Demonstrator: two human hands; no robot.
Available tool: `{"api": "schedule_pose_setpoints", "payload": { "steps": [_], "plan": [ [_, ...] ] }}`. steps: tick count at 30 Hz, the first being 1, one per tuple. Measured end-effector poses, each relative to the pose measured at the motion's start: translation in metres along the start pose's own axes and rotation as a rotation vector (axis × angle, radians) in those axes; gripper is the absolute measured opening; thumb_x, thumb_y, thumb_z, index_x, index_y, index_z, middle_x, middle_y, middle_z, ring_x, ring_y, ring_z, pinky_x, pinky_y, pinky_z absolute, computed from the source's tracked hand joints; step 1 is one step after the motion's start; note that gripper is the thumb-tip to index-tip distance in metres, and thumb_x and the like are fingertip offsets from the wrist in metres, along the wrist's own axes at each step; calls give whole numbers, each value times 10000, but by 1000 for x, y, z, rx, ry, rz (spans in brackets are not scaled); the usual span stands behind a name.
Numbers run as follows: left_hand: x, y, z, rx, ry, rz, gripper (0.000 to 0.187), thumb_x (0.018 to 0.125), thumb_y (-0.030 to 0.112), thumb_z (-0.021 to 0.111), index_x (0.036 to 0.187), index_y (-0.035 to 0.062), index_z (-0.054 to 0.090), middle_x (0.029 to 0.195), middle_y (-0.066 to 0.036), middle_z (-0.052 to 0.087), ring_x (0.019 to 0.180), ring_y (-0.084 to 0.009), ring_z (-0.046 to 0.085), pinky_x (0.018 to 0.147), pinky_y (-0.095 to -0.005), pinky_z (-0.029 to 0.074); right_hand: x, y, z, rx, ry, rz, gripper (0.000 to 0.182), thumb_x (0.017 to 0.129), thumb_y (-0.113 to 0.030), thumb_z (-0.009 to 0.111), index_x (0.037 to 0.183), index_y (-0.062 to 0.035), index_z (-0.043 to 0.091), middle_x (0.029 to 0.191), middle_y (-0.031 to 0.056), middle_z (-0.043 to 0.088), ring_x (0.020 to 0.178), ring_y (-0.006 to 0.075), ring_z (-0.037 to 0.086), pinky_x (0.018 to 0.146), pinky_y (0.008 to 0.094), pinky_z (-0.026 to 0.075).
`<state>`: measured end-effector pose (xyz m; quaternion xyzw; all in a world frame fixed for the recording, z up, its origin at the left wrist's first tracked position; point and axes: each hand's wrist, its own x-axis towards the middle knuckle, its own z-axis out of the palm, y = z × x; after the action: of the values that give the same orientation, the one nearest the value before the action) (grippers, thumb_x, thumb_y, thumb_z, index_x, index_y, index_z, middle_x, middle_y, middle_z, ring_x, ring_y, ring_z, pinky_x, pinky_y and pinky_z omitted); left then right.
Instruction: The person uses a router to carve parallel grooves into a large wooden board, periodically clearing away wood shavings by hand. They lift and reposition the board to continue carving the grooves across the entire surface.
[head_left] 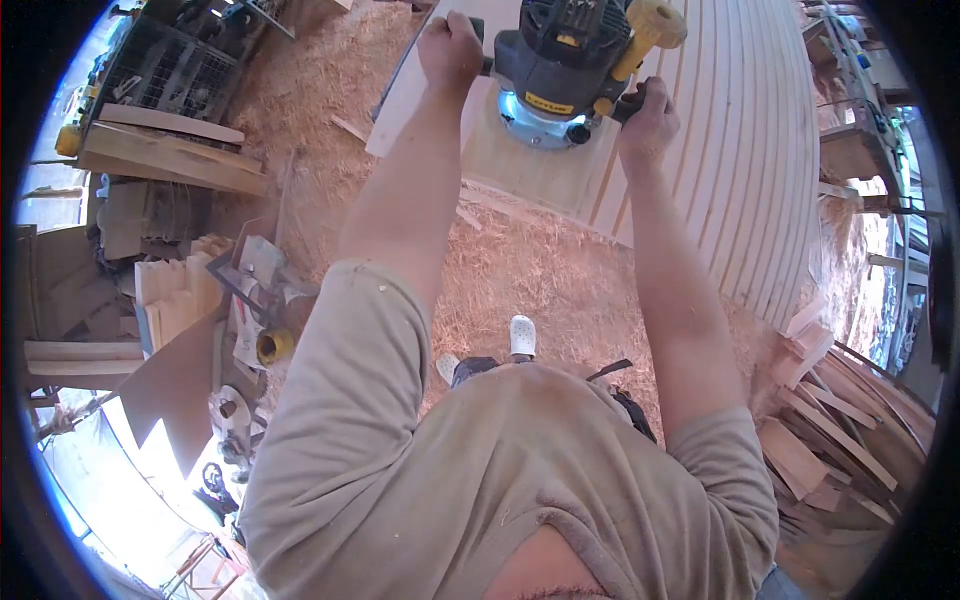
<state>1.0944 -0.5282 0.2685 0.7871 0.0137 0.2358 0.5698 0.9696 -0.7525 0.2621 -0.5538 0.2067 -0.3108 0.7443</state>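
Observation:
A black and yellow router (560,70) stands on a pale wooden panel (540,168) at the top of the view, with a bright light glowing at its base. My left hand (449,50) is wrapped round the dark handle on the router's left side. On the other side, my right hand (651,120) grips the second dark handle. Parallel grooves run along the panel to the right of the router. The bit and the cut under the base are hidden from me.
Wood shavings (540,265) cover the floor around my white shoe (522,336). Offcuts (825,430) are piled at the lower right. Boards (170,160) lie stacked at the left, near a yellow roll (272,347) and a brown sheet (175,385).

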Motion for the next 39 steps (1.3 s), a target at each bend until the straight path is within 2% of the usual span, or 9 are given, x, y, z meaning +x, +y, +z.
{"api": "schedule_pose_setpoints", "payload": {
  "steps": [2,16,19,21,22,24,31,36,39],
  "plan": [
    [1,13,1,-192,-96,123,444,936,244,376,575,24,514,518,-66,507,428,-186,497,370,-354,370,3,-5,3,-25,5,-9,383,909,-349,584,810,19,609,710,94,601,647,167,580,580,316,490],
    [18,25,13,-222,-177,-47,481,935,219,392,514,24,520,478,-43,485,407,-178,488,414,-350,419,32,4,6,-10,44,-34,371,893,-341,597,810,21,607,699,73,583,644,158,559,591,311,470],
    [19,13,24,-92,-107,4,483,931,242,403,534,11,554,515,-85,536,488,-213,545,504,-374,463,40,8,5,-67,49,-25,394,893,-353,596,780,24,607,698,69,578,645,158,552,593,318,469],
    [19,9,35,45,202,429,474,915,261,421,554,0,581,559,-118,578,567,-240,580,591,-382,477,41,7,7,-34,58,-3,417,891,-363,598,732,22,593,691,60,563,643,151,533,602,321,463],
    [22,6,36,46,198,429,474,915,261,421,554,0,581,559,-118,578,567,-240,580,591,-382,477,42,6,7,-34,61,0,417,891,-363,598,732,22,593,691,60,563,643,151,533,602,321,463],
    [27,12,27,-150,-135,-30,445,902,235,421,563,0,586,570,-111,582,576,-238,571,586,-374,458,44,7,7,-37,39,-45,424,890,-371,599,737,24,594,687,60,564,645,150,531,603,322,462],
    [42,9,33,-111,-288,54,415,890,211,416,574,-11,567,545,-96,559,507,-213,519,516,-374,398,56,7,14,-27,84,6,405,885,-363,622,824,37,630,700,80,606,637,169,585,594,317,488],
    [44,12,48,-61,37,189,391,878,175,407,554,-5,529,502,-31,494,462,-139,454,464,-341,343,68,11,16,-74,79,-50,414,875,-364,643,854,50,654,708,83,620,642,171,605,605,310,498],
    [51,10,49,-178,-135,62,391,879,172,404,555,-5,532,498,-40,498,471,-155,466,479,-361,349,74,14,19,-40,82,-81,434,876,-381,641,810,48,651,701,86,621,638,168,596,603,313,491]
  ]
}}
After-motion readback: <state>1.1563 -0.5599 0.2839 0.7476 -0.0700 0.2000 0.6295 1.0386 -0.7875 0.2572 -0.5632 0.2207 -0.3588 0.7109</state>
